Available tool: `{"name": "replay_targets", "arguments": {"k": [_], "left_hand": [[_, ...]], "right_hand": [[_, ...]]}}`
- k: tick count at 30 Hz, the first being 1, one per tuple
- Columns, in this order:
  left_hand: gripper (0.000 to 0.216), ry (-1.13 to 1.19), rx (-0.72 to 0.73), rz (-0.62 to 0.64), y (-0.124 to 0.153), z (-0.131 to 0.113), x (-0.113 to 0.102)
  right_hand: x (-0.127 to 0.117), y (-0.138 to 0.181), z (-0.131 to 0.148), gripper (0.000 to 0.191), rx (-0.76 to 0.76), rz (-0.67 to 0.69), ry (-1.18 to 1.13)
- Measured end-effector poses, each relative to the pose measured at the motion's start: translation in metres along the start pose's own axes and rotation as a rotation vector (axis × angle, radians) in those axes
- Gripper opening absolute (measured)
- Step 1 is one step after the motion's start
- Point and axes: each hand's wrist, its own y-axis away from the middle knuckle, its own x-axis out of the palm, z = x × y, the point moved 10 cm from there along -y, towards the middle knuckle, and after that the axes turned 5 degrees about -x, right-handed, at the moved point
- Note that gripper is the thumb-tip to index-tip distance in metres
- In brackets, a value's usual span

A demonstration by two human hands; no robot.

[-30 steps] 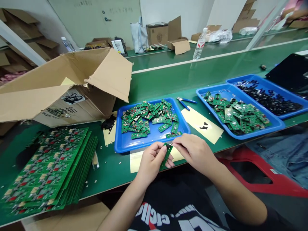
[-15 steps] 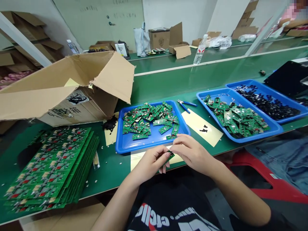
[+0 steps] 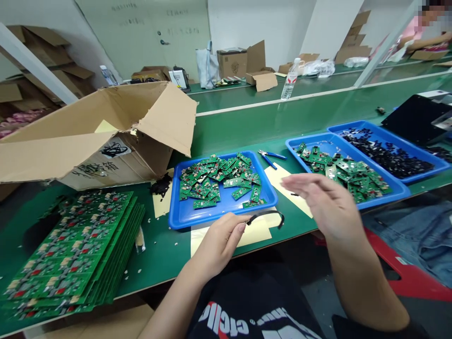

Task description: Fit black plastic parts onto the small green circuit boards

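My left hand (image 3: 221, 242) is at the near table edge, its fingertips pinched on one end of a thin dark curved strip (image 3: 266, 215) that arcs to the right over a yellow sheet (image 3: 247, 233). My right hand (image 3: 323, 202) hovers above the table between the two blue trays, smeared by motion, with fingers stretched out and nothing seen in them. Just beyond my left hand is a blue tray (image 3: 183, 216) with several small green circuit boards (image 3: 219, 176).
A second blue tray (image 3: 395, 190) of boards and a third (image 3: 438, 165) of black parts lie at the right. Blue cutters (image 3: 270, 156) lie between trays. Stacked green panels (image 3: 70, 249) sit at the left, an open carton (image 3: 102, 132) behind them. A red stool (image 3: 406, 273) stands at the right.
Both hands held a small green board together; now my right hand has lifted away to the right and opened. My left hand stays, pinching a dark strip. The board is no longer seen.
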Motion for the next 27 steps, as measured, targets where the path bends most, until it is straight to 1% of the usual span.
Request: {"name": "replay_targets", "arguments": {"k": [1, 2, 5, 7, 9, 10, 13, 14, 16, 20, 24, 27], "left_hand": [[0.031, -0.026, 0.043, -0.010, 0.001, -0.005, -0.001], [0.032, -0.049, 0.084, -0.024, 0.002, -0.010, -0.002], [0.037, -0.119, 0.192, -0.116, 0.006, -0.020, -0.009], [0.039, -0.177, 0.273, -0.200, 0.010, -0.027, -0.015], [0.041, -0.255, 0.355, -0.278, 0.014, -0.033, -0.019], [0.041, -0.303, 0.396, -0.316, 0.016, -0.037, -0.021], [0.043, -0.437, 0.489, -0.423, 0.022, -0.044, -0.025], [0.043, -0.464, 0.511, -0.455, 0.024, -0.045, -0.027], [0.043, -0.485, 0.548, -0.516, 0.028, -0.048, -0.031], [0.044, -0.534, 0.636, -0.619, 0.039, -0.054, -0.036], [0.047, -0.599, 0.707, -0.637, 0.046, -0.057, -0.035], [0.047, -0.627, 0.708, -0.667, 0.048, -0.057, -0.038]], "right_hand": [[0.011, -0.001, -0.010, 0.020, 0.068, 0.093, 0.040], [0.023, 0.000, -0.016, 0.021, 0.100, 0.188, 0.076], [0.056, 0.006, -0.018, 0.023, 0.087, 0.406, 0.129], [0.070, 0.013, -0.019, 0.022, 0.119, 0.473, 0.130], [0.079, 0.022, -0.025, 0.024, 0.219, 0.519, 0.098], [0.083, 0.028, -0.029, 0.025, 0.286, 0.542, 0.047], [0.096, 0.045, -0.039, 0.022, 0.491, 0.574, -0.230], [0.099, 0.048, -0.041, 0.024, 0.539, 0.571, -0.329], [0.105, 0.052, -0.042, 0.031, 0.588, 0.565, -0.472], [0.112, 0.053, -0.044, 0.023, 0.641, 0.555, -0.604], [0.120, 0.056, -0.040, 0.030, 0.675, 0.574, -0.664], [0.126, 0.060, -0.037, 0.033, 0.700, 0.568, -0.694]]}}
